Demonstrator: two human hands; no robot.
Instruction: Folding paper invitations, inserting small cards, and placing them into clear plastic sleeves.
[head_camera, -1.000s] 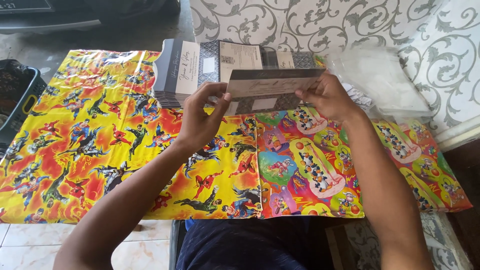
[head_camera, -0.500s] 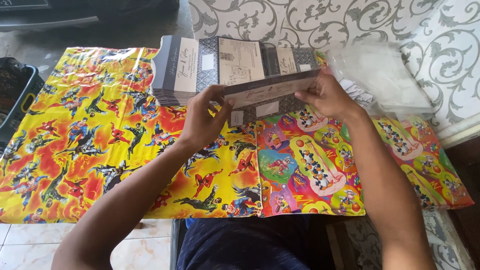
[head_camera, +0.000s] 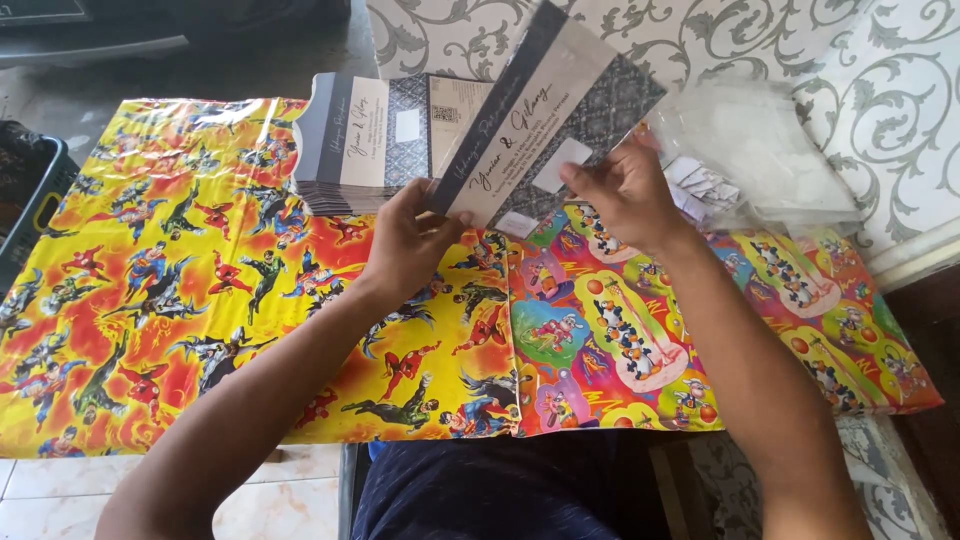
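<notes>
Yellow cartoon-printed wrapping paper (head_camera: 170, 290) covers the tabletop to its near edge, adjoined on the right by a multicoloured sheet (head_camera: 800, 330); much of both lies bare. At the far edge sits a stack of grey cards (head_camera: 375, 140), clear plastic bags (head_camera: 770, 160) beside. Left hand (head_camera: 410, 245) and right hand (head_camera: 625, 190) fingers grasp a tilted grey card (head_camera: 550, 110), raised above the paper.

Bright cartoon paper under grey-and-cream cards

Yellow-orange wrapping sheet (head_camera: 180, 290) printed with comic heroes; neighbouring sheet (head_camera: 700, 330) in pink, green and blue cartoon animals; raised card (head_camera: 545, 115) dark grey, patterned, with a cream band; stack of cards (head_camera: 370, 140) alike; grey-white scrollwork wall (head_camera: 800, 40).
</notes>
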